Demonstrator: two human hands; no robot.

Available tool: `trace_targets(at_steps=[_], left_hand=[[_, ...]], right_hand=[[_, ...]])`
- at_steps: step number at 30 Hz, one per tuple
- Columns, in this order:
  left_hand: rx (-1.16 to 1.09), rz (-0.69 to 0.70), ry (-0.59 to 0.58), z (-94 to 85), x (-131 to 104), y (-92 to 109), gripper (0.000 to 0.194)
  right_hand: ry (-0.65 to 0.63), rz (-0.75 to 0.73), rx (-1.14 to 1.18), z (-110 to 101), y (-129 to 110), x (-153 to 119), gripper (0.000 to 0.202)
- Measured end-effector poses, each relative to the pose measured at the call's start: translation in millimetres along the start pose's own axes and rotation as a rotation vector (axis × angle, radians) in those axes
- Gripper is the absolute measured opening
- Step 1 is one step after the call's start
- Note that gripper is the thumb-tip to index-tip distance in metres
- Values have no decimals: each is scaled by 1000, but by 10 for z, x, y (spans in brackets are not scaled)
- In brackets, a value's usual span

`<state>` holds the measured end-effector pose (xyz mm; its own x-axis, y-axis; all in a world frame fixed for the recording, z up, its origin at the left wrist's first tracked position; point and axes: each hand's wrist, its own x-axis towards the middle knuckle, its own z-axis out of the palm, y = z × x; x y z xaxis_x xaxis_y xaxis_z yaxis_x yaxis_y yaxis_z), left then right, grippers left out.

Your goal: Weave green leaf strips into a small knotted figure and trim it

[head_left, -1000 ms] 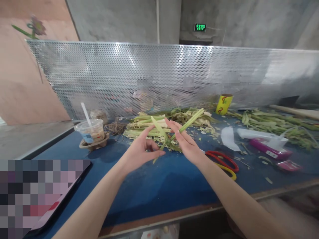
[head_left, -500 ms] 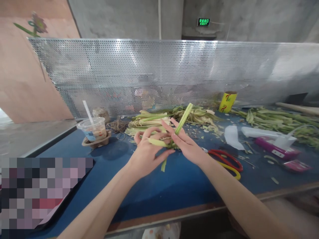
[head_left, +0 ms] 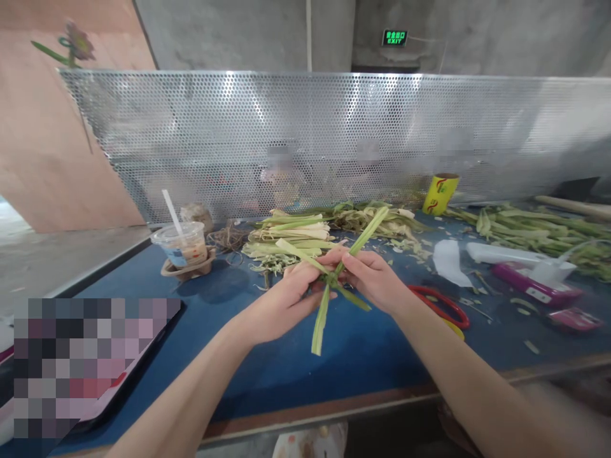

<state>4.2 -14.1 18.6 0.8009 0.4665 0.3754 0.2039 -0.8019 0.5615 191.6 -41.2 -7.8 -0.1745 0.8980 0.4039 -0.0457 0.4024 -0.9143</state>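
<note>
Over the blue table, both my hands hold a small piece woven from green leaf strips (head_left: 321, 324); its strips stick out in several directions from a knotted middle. My left hand (head_left: 291, 296) is closed on its left side, thumb below and fingers partly hidden behind it. On the other side, my right hand (head_left: 370, 277) pinches the strip that points up and right. Beyond my hands lies a stack of pale green leaf strips (head_left: 291, 235). Scissors with red and yellow handles (head_left: 442, 308) lie by my right forearm, partly covered by it.
To the left stand an iced drink cup (head_left: 184, 245) in a cardboard holder, a ball of brown twine (head_left: 226, 238) and a blurred-out tablet (head_left: 95, 362). On the right are a purple power strip (head_left: 529, 283), a yellow roll (head_left: 440, 194) and more leaves (head_left: 529, 232). A perforated metal screen (head_left: 305, 127) closes the back.
My fingers have closed in around the knotted middle, and the woven piece has turned so its strips now fan out in a cross. The view has shifted slightly.
</note>
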Motion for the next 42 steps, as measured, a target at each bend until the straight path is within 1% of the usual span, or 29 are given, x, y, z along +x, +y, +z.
trace_targets(at_steps=[5,8,10,13,15,18,21,24,26,29,31,33,36,38,40,42], left_hand=[[151,29,89,20,35,-34,16],[163,32,137,28,42,-37,17],[101,28,156,43,48,-27,20],[-86,17,187,99,61,-29,23],[-215,3,219,156,67,-57,24],[-304,-19,250,235,64,-121,29],[-285,-35,299,265,56,-140,30],[-325,-126,374,261,73,-86,28],[-387,-168,395,265,99,-45,28],[-495,-168,362,292,130,-42,27],[-568,-165,321,309,133,-84,28],[-591,-182,307,312,123,-137,29],[-525,-246,358,283,109,-185,31],[-472,-263,367,248,109,-181,29],[-429,-244,332,210,115,-155,24],[-389,-215,293,177,118,-125,23]], right_hand=[[-36,-31,-48,58,-108,-12,25],[-32,-70,7,114,-126,2,20],[-17,-102,84,144,-93,11,17],[6,-117,177,166,-37,9,18],[27,-125,173,162,-42,-3,18],[27,-124,-20,142,-117,-19,19],[22,-178,-239,129,-181,-21,22],[21,-222,-309,136,-166,-15,26],[63,-216,-297,150,-130,-11,28],[163,-184,-205,174,-83,-5,27],[186,-156,-158,178,-73,0,27],[163,-116,-201,167,-81,0,30],[44,-7,-344,133,-118,-19,39],[-22,46,-409,115,-148,-46,38],[-58,81,-462,104,-177,-75,38],[-112,135,-491,90,-210,-99,30]])
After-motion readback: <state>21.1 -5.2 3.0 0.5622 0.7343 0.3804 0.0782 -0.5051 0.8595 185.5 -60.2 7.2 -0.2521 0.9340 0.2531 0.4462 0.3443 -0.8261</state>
